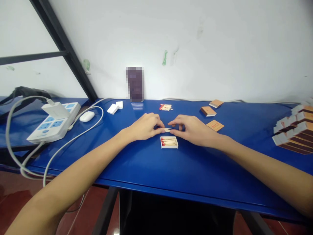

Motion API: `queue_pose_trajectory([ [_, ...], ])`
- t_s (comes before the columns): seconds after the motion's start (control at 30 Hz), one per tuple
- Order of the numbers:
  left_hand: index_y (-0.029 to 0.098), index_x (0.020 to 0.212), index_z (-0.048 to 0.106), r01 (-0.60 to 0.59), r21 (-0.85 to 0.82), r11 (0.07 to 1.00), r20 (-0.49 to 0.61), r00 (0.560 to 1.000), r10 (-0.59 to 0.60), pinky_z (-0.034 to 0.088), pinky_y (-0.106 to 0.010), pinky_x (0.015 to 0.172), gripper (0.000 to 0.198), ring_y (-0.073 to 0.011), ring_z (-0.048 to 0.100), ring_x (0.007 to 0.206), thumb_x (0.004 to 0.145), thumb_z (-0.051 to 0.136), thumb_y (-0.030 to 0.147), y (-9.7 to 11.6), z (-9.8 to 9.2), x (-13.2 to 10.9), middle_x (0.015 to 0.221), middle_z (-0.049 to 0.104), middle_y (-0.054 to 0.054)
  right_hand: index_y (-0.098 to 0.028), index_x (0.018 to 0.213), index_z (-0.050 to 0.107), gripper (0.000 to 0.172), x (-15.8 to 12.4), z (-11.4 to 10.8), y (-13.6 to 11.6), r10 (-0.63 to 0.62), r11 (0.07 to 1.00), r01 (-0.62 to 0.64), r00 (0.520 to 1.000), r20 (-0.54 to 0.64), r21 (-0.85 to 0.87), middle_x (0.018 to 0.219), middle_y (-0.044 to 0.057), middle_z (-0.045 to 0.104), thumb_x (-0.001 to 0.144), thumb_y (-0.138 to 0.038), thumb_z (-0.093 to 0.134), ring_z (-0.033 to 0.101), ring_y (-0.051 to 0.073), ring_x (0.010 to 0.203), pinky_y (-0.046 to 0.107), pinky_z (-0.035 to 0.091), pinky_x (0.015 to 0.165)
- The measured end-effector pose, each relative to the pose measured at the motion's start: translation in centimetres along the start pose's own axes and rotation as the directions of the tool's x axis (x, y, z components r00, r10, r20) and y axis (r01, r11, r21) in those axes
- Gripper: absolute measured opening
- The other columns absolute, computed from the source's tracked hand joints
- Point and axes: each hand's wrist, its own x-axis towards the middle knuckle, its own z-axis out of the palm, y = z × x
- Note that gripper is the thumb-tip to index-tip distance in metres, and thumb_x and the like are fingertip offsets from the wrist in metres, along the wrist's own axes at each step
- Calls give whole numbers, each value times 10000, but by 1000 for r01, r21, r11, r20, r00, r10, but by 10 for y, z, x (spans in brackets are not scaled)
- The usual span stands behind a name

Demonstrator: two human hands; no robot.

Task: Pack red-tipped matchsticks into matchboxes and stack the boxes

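My left hand [147,126] pinches the red-head end of a few matchsticks [167,130] just above the blue table. Facing it, my right hand [187,130] has its thumb and fingers apart at the other end of these sticks, the thumb tip close to them. Just below the hands lies a white open matchbox tray [169,147] with several red-tipped matches in it, heads to the left. Farther back, a loose pile of matches [166,107] rests on the table.
Matchbox sleeves [208,111] and a flat orange card [215,125] lie right of centre. Stacked matchboxes [297,129] stand far right. Small white boxes [112,108], a white case [87,116], a power strip [52,122] and looping cables are left. A blurred dark object [136,84] leans on the wall.
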Motion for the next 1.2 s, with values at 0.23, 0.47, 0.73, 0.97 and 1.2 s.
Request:
queue_pose_trajectory([
  [0.23, 164, 909, 724, 57, -106, 993, -33, 998, -61, 432, -273, 699, 134, -136, 588, 728, 914, 622, 251, 1, 3, 2, 844, 663, -29, -203, 844, 766, 197, 17, 10, 1, -13, 1000, 13, 998, 56, 3, 816, 44, 693, 895, -303, 605, 593, 164, 711, 290, 421, 651],
  [0.47, 153, 939, 671, 46, 26, 999, 0, 999, -46, 435, -312, 762, 165, -173, 585, 819, 960, 539, 249, 5, 5, 2, 892, 643, -51, -178, 835, 690, 126, 16, 14, -2, -22, 998, 26, 998, 66, -61, 787, 38, 671, 875, -219, 578, 590, 150, 676, 273, 424, 641],
  [0.73, 122, 910, 604, 4, 178, 984, 68, 998, -17, 437, -334, 748, 296, -202, 549, 832, 1024, 390, 292, 15, 2, 0, 914, 597, -91, -169, 838, 662, 123, 17, 12, 1, -95, 992, 98, 994, 47, -76, 802, 51, 664, 873, -210, 552, 596, 157, 701, 286, 447, 654],
  [0.97, 140, 927, 612, -25, 22, 999, 75, 997, 24, 420, -309, 779, 224, -177, 550, 840, 994, 460, 290, 29, -19, -5, 913, 617, -63, -189, 818, 678, 131, 2, -14, -16, -51, 997, 45, 994, 96, 69, 711, 11, 675, 860, -262, 577, 581, 132, 610, 268, 443, 576],
  [1.2, 152, 809, 679, -2, -172, 985, 147, 989, 27, 408, -264, 639, 224, -127, 556, 685, 893, 606, 347, 39, -20, -6, 799, 638, -28, -197, 795, 705, 167, -17, -14, -23, -20, 992, 2, 989, 146, 126, 731, 14, 678, 860, -310, 600, 580, 131, 608, 265, 444, 565],
])
